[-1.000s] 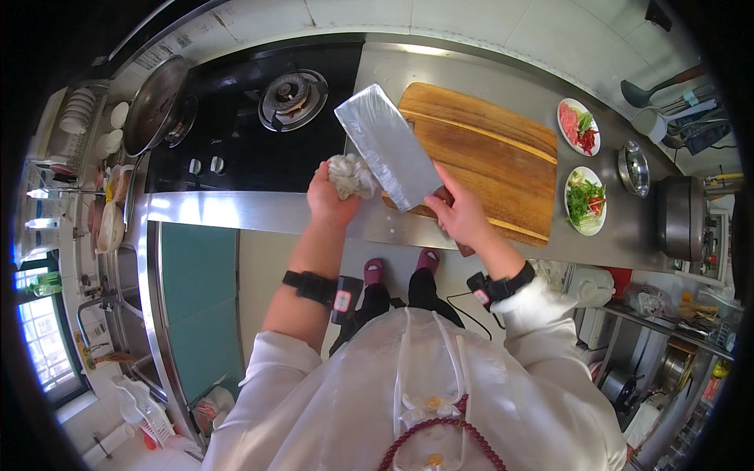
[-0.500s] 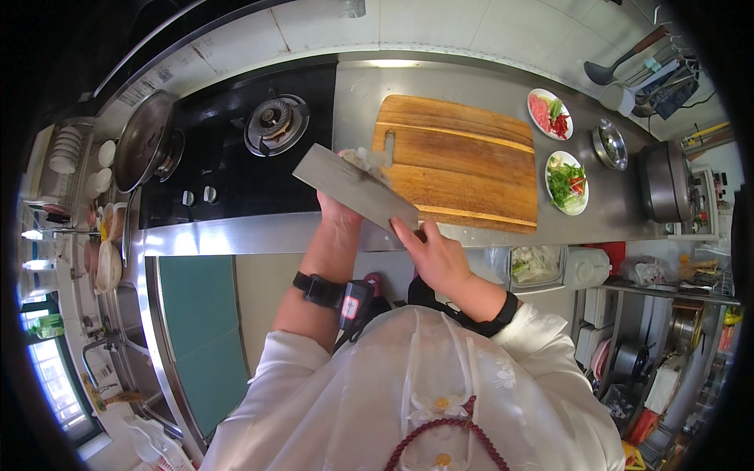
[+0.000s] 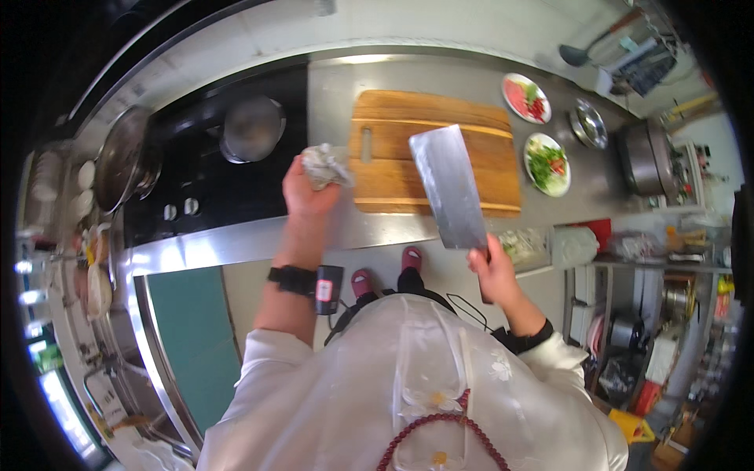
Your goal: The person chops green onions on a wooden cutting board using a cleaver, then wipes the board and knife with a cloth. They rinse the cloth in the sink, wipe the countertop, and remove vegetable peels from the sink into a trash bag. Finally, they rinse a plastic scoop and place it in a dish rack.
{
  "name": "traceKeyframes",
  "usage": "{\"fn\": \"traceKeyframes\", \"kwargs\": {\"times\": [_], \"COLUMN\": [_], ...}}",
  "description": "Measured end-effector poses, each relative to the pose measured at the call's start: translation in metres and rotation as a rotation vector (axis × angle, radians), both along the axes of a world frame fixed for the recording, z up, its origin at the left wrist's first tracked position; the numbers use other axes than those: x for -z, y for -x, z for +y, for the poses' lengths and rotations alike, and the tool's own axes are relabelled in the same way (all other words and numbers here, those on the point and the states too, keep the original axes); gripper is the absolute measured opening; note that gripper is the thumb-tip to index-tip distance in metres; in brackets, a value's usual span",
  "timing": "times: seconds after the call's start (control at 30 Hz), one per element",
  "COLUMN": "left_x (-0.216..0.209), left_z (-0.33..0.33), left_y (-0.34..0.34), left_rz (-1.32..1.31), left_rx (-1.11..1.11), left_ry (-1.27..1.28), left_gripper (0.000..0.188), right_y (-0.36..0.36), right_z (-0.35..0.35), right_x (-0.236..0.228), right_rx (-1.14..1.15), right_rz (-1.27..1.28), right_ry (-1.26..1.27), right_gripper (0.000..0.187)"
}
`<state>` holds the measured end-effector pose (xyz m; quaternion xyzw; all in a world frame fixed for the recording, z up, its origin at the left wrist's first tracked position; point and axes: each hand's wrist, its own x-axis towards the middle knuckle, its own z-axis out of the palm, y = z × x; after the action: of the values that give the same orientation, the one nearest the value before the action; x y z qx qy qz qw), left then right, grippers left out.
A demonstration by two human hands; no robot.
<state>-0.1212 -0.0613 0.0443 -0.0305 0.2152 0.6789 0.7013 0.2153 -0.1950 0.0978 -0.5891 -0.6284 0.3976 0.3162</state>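
My right hand (image 3: pixel 499 275) is closed round the dark handle of a cleaver (image 3: pixel 450 187). The broad grey blade points away from me, over the near right part of the wooden cutting board (image 3: pixel 393 169). In my left hand (image 3: pixel 307 195) is a crumpled greyish-white cloth (image 3: pixel 325 166), between the board's left side and the stove. The fingers of that hand are partly hidden by the cloth. Blade and cloth are well apart.
A black gas stove (image 3: pixel 212 173) lies to the left, with a wok (image 3: pixel 122 161) at its far side. Right of the board are a plate of greens (image 3: pixel 547 165), a plate of cut red and pink food (image 3: pixel 527 98), a metal bowl (image 3: pixel 588 123) and a dark pot (image 3: pixel 646 159).
The cleaver was tilted across my left hand and the cloth; it has swung right, away from them. My left hand, still gripping the cloth, has shifted slightly left. The camera view has moved too.
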Motion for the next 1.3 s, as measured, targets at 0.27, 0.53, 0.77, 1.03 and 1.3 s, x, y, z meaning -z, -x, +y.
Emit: {"fn": "traceKeyframes", "kwargs": {"times": [0.27,0.53,0.77,1.03,1.3], "left_x": [0.031,0.046,0.039,0.043,0.04], "left_z": [-0.039,-0.064,-0.064,-0.071,-0.072], "left_y": [0.036,0.047,0.041,0.044,0.043], "left_rz": [0.083,0.041,0.11,0.088,0.111], "left_rx": [0.036,0.007,-0.003,-0.034,-0.034], "left_ry": [0.135,0.263,0.329,0.356,0.333], "left_gripper": [0.038,0.036,0.037,0.035,0.036], "right_y": [-0.09,-0.085,-0.028,0.049,0.022], "right_z": [0.032,0.032,0.043,0.06,0.062], "right_x": [0.073,0.1,0.104,0.095,0.101], "right_rx": [0.631,0.697,0.388,0.112,0.359], "right_rz": [0.315,0.248,-0.001,-0.175,0.078], "right_ry": [0.446,0.474,0.479,0.396,0.455], "right_gripper": [0.025,0.026,0.035,0.038,0.033]}}
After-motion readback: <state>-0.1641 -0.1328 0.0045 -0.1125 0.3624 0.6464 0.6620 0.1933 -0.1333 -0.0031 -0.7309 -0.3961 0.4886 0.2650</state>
